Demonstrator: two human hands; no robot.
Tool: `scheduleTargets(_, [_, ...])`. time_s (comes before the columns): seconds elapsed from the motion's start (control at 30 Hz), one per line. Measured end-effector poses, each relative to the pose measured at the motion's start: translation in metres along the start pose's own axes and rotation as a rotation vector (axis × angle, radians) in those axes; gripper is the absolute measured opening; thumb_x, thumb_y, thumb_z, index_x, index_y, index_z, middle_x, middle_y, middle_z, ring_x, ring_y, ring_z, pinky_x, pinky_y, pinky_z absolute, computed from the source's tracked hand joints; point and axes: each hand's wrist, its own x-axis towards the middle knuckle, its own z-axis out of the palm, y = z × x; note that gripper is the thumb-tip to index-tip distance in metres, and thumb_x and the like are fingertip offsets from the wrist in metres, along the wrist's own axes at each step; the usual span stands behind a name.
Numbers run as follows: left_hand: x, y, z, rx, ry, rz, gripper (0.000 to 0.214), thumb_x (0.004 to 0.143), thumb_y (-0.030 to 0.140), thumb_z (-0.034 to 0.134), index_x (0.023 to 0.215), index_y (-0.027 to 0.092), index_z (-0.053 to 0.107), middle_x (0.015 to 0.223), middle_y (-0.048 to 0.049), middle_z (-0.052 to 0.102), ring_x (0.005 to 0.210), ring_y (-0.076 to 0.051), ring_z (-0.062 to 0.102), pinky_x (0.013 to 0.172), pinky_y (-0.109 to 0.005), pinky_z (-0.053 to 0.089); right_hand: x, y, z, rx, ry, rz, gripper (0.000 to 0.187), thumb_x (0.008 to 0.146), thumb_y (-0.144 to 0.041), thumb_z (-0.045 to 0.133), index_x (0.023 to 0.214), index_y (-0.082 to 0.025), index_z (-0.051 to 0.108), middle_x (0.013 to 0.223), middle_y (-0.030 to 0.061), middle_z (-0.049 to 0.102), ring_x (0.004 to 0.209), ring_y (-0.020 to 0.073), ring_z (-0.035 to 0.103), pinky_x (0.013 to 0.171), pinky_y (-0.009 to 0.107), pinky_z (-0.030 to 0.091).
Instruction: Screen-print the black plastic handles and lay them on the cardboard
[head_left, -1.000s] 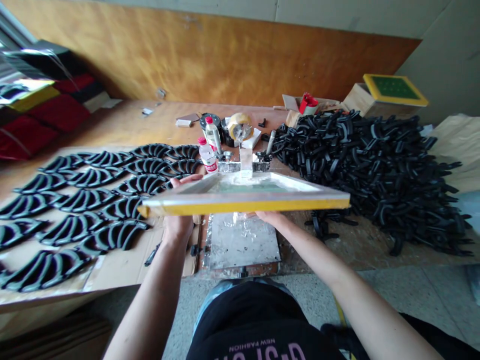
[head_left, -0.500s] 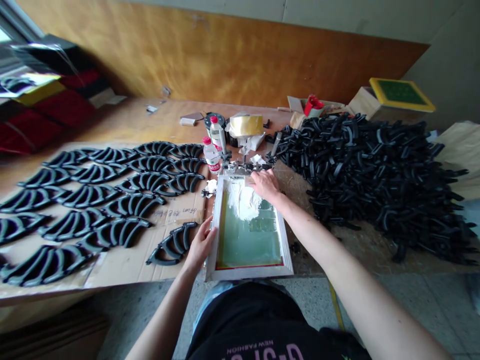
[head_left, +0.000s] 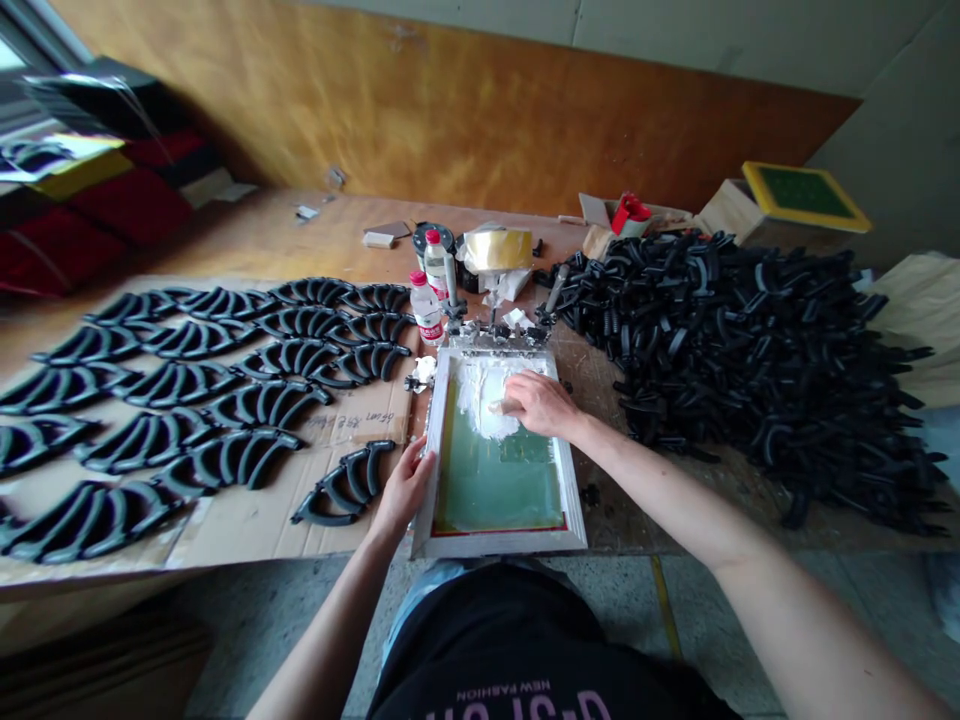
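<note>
A screen-printing frame (head_left: 570, 480) with a green mesh lies flat before me. White paste (head_left: 471, 395) is smeared over the far part of its mesh. My left hand (head_left: 409, 482) is closed on the frame's left side, thumb on top. Over the paste, my right hand (head_left: 541, 402) is closed round a small pale scraper (head_left: 496, 407), mostly hidden by the fingers. At its far end the frame meets a metal hinge clamp (head_left: 499, 338). Just left of my left hand lies a ribbed, curved black part (head_left: 351, 488) on cardboard.
Rows of curved black parts (head_left: 180, 385) cover the cardboard at left. A heap of black pieces (head_left: 720, 350) fills the right side. Two red-capped bottles (head_left: 427, 310) and a tape roll (head_left: 498, 248) stand behind the clamp. A yellow-edged screen (head_left: 806, 195) rests on a box at back right.
My right hand has come nearer and slightly right, from the frame's far edge onto the paste, with the scraper in it. My left hand stays on the frame's side.
</note>
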Motion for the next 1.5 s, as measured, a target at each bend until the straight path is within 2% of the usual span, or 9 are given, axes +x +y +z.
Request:
scheduleTargets(0.3, [-0.010,0.018,-0.001,-0.032,-0.018,-0.037,0.074,0.076,0.061,0.063,0.134,0.016,0.054,0.094,-0.0081,0.073,0.081,-0.022,0.067,0.072,-0.032,0.053,-0.022,-0.011,0.013,-0.012,-0.016,-0.137,0.010,0.087,-0.017,0.056,0.090,-0.015,0.066,0.092,0.0097,0.066,0.091,0.0231,0.055,0.080,0.033,0.043])
scheduleTargets(0.53, [-0.035,0.075,-0.011,-0.074,-0.011,-0.002,0.071,0.080,0.062,0.059,0.137,0.021,0.052,0.105,-0.0063,0.071,0.089,-0.022,0.066,0.073,-0.029,0.052,0.050,0.032,-0.021,0.105,0.140,0.231,0.061,0.085,-0.022,0.067,0.141,-0.033,0.047,0.106,0.0019,0.069,0.091,0.0183,0.062,0.083,0.029,0.046])
scheduleTargets(0.7, [-0.033,0.121,-0.020,-0.111,0.053,0.100,0.059,0.085,0.067,0.046,0.117,0.021,0.068,0.107,-0.0039,0.070,0.089,-0.020,0.063,0.074,-0.029,0.052,0.032,0.088,-0.034,0.165,0.362,0.492,0.050,0.090,-0.024,0.056,0.140,-0.028,0.050,0.100,0.0029,0.070,0.090,0.0192,0.064,0.087,0.033,0.048])
scheduleTargets(0.83, [-0.008,0.156,-0.013,-0.365,0.056,0.369,0.056,0.085,0.061,0.051,0.121,0.020,0.062,0.113,-0.0056,0.067,0.092,-0.019,0.064,0.078,-0.029,0.053,-0.017,0.108,-0.008,0.287,0.387,0.782,0.033,0.090,-0.025,0.048,0.118,-0.017,0.063,0.090,0.0066,0.071,0.084,0.0218,0.065,0.082,0.037,0.051])
scheduleTargets(0.97, [0.004,0.178,0.001,-0.427,0.064,0.387,0.057,0.087,0.057,0.050,0.132,0.021,0.051,0.104,-0.0068,0.068,0.087,-0.018,0.065,0.067,-0.028,0.054,-0.041,0.069,0.044,0.386,0.220,0.599,0.022,0.086,-0.030,0.056,0.102,-0.018,0.066,0.092,0.0070,0.071,0.085,0.0210,0.065,0.083,0.036,0.051])
scheduleTargets(1.1, [-0.009,0.154,0.015,-0.449,0.108,0.300,0.069,0.088,0.060,0.050,0.144,0.025,0.035,0.099,-0.0061,0.069,0.079,-0.016,0.066,0.061,-0.025,0.052,-0.048,0.037,0.074,0.292,0.182,0.307,0.021,0.085,-0.033,0.060,0.101,-0.021,0.066,0.105,0.0077,0.069,0.100,0.0234,0.062,0.093,0.040,0.046])
scheduleTargets(1.27, [-0.012,0.089,-0.004,-0.533,0.241,0.005,0.092,0.085,0.054,0.059,0.154,0.023,0.006,0.086,-0.0022,0.069,0.060,-0.011,0.061,0.052,-0.021,0.047,-0.047,0.056,0.085,0.238,0.207,0.200,0.026,0.090,-0.042,0.052,0.097,-0.022,0.068,0.096,0.0081,0.068,0.093,0.0258,0.061,0.086,0.042,0.048])
scheduleTargets(1.4, [-0.024,0.062,-0.042,-0.641,0.449,-0.129,0.066,0.088,0.047,0.058,0.143,0.019,0.036,0.080,-0.0002,0.065,0.056,-0.007,0.057,0.050,-0.017,0.044,-0.038,0.050,0.076,0.316,0.274,0.136,0.032,0.093,-0.048,0.050,0.089,-0.021,0.066,0.088,0.0080,0.067,0.085,0.0249,0.060,0.079,0.040,0.048])
scheduleTargets(1.5, [-0.049,0.052,-0.040,-0.542,0.320,-0.109,0.049,0.083,0.052,0.062,0.114,0.015,0.063,0.084,-0.0040,0.067,0.061,-0.007,0.058,0.051,-0.017,0.044,-0.027,0.005,0.062,0.380,0.369,0.099,0.027,0.093,-0.045,0.054,0.090,-0.020,0.062,0.088,0.0072,0.066,0.085,0.0232,0.059,0.078,0.037,0.048])
